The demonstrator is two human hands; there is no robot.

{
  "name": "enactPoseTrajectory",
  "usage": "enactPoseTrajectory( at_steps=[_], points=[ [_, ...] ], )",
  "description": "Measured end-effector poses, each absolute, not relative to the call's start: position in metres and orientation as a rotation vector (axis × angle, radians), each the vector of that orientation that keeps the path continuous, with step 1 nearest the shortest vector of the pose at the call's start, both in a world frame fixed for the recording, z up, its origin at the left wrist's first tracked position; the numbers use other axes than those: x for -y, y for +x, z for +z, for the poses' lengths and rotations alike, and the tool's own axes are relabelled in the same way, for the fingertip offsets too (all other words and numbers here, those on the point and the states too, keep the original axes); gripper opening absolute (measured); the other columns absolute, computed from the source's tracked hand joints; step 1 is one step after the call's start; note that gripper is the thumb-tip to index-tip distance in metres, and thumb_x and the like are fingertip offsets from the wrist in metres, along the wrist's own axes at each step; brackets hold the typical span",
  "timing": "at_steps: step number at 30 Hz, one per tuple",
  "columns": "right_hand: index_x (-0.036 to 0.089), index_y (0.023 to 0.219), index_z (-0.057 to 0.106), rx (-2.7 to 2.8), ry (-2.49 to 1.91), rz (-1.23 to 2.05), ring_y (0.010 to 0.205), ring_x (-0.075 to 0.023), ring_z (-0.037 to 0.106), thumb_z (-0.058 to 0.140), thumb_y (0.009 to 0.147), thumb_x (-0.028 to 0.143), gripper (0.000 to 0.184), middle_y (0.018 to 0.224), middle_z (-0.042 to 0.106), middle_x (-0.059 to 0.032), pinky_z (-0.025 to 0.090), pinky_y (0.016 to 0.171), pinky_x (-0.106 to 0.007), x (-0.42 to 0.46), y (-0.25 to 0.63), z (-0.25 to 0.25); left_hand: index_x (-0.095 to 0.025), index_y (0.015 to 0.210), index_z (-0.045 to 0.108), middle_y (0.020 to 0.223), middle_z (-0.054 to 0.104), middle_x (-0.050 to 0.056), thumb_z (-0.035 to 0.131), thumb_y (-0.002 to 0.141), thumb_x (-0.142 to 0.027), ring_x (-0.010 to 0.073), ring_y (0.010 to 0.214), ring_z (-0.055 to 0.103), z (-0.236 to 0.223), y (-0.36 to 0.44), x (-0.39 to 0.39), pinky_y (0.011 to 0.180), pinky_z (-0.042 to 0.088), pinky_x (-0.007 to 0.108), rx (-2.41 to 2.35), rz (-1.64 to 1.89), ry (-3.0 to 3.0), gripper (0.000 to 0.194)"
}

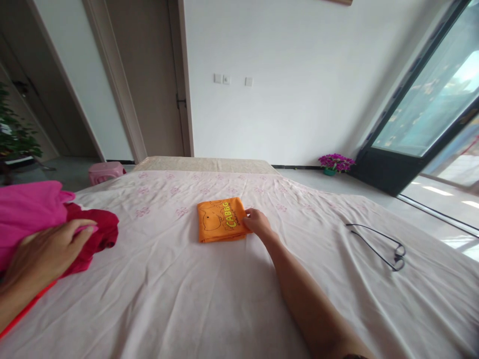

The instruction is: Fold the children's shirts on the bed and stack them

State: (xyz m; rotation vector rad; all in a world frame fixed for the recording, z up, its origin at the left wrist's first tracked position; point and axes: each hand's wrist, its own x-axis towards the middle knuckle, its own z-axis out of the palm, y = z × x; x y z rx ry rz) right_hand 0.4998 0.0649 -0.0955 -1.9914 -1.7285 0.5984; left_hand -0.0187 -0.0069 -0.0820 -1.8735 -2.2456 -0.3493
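Note:
A folded orange garment [214, 223], printed with a cartoon outline and yellow letters, lies flat in the middle of the bed-like surface. The thumb and fingers of my right hand [257, 222] close on its right edge. At the far left, my left hand [56, 249] rests on a loose heap of clothes, its fingers bent together with a bit of pink cloth at the tips. That heap has a bright pink garment [30, 212] on top and a dark red garment [100, 232] beside and below it. Part of the heap is cut off by the frame's edge.
A creased pale sheet [179, 299] with pink flowers covers the surface. Black-framed glasses [385, 249] lie open on the right. Beyond the far edge are a pink stool [107, 172], a pot of purple flowers [336, 163] and a white wall [277, 119].

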Motion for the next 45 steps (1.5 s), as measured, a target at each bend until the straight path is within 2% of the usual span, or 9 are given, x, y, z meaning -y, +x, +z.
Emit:
enactPoseTrajectory(
  at_steps=[4,7,11,17,22,27,35,40,45],
  points=[
    [0.020,0.122,0.063,1.573,-1.319,1.098,0.099,-0.0207,0.065,0.052,0.086,0.032,0.040,0.107,0.071,-0.0057,0.050,0.082,-0.029,-0.049,0.476,-0.071,-0.022,0.127,0.055,0.130,0.062,0.012,0.033,0.086,-0.060,0.0351,0.123,0.053,-0.068,0.049,0.010,0.109,0.033,0.053,2.077,-0.569,-1.950,0.061],
    [0.026,0.130,0.060,1.657,-0.864,1.394,0.112,-0.0198,0.061,0.055,0.090,0.041,0.044,0.116,0.068,-0.0047,0.048,0.093,-0.032,-0.033,0.458,-0.050,-0.022,0.134,0.049,0.139,0.056,0.009,0.040,0.088,-0.061,0.0265,0.130,0.050,-0.061,0.102,0.012,0.111,0.038,0.041,2.183,-1.238,-2.397,0.061],
    [0.025,0.130,0.060,1.685,-0.991,1.286,0.112,-0.0197,0.061,0.055,0.091,0.041,0.043,0.119,0.067,-0.0076,0.047,0.095,-0.035,-0.032,0.455,-0.055,-0.026,0.151,0.027,0.150,0.043,0.014,0.046,0.086,-0.064,0.0278,0.128,0.053,-0.066,0.143,0.000,0.097,0.051,0.042,2.419,-1.779,-2.446,0.077],
    [0.024,0.125,0.065,2.284,-1.492,0.606,0.109,-0.0246,0.058,0.074,0.071,0.029,0.055,0.119,0.065,-0.0074,0.046,0.091,-0.033,-0.049,0.474,-0.091,-0.020,0.138,0.049,0.142,0.045,0.017,0.063,0.073,-0.058,0.0347,0.133,0.044,-0.102,0.161,-0.010,0.107,0.040,0.049,2.176,-1.110,-2.367,0.077],
    [0.026,0.100,0.072,2.381,-1.587,0.272,0.101,-0.0182,0.061,0.060,0.083,0.025,0.021,0.106,0.068,-0.0028,0.042,0.078,-0.024,-0.044,0.464,-0.093,-0.023,0.115,0.061,0.120,0.064,0.008,0.057,0.083,-0.041,0.0257,0.112,0.060,-0.104,0.183,0.013,0.093,0.045,0.037,1.899,-0.570,-2.476,0.037],
    [0.026,0.092,0.071,2.194,-1.642,0.178,0.091,-0.0178,0.065,0.052,0.087,0.025,0.020,0.100,0.072,-0.0010,0.042,0.072,-0.025,-0.045,0.467,-0.087,-0.024,0.089,0.061,0.093,0.072,0.002,0.041,0.089,-0.029,0.0189,0.086,0.067,-0.098,0.163,0.003,0.072,0.043,0.029,2.053,-0.569,-2.407,0.020],
    [0.020,0.085,0.057,1.341,-1.091,1.080,0.067,-0.0165,0.069,0.053,0.082,0.033,0.013,0.077,0.067,-0.0006,0.053,0.060,-0.026,-0.038,0.458,-0.043,-0.023,0.123,0.056,0.124,0.065,0.007,0.057,0.081,-0.053,0.0211,0.098,0.066,-0.095,0.180,0.006,0.079,0.050,0.029,2.084,-0.991,-2.567,0.052],
    [0.020,0.080,0.055,1.044,-0.688,1.315,0.063,-0.0141,0.066,0.063,0.078,0.031,0.013,0.069,0.062,0.0025,0.058,0.066,-0.031,-0.025,0.458,-0.018,-0.023,0.090,0.064,0.095,0.071,0.003,0.050,0.085,-0.034,0.0193,0.088,0.066,-0.097,0.214,0.014,0.074,0.045,0.028,1.997,-0.746,-2.598,0.018],
    [0.020,0.076,0.057,0.830,-0.500,1.285,0.068,-0.0140,0.064,0.063,0.076,0.023,0.007,0.072,0.065,0.0017,0.059,0.069,-0.030,-0.033,0.491,-0.005,-0.022,0.085,0.065,0.084,0.070,0.001,0.057,0.081,-0.042,0.0168,0.078,0.064,-0.078,0.179,-0.007,0.074,0.048,0.028,2.141,-1.473,-2.405,0.022]
  ],
)
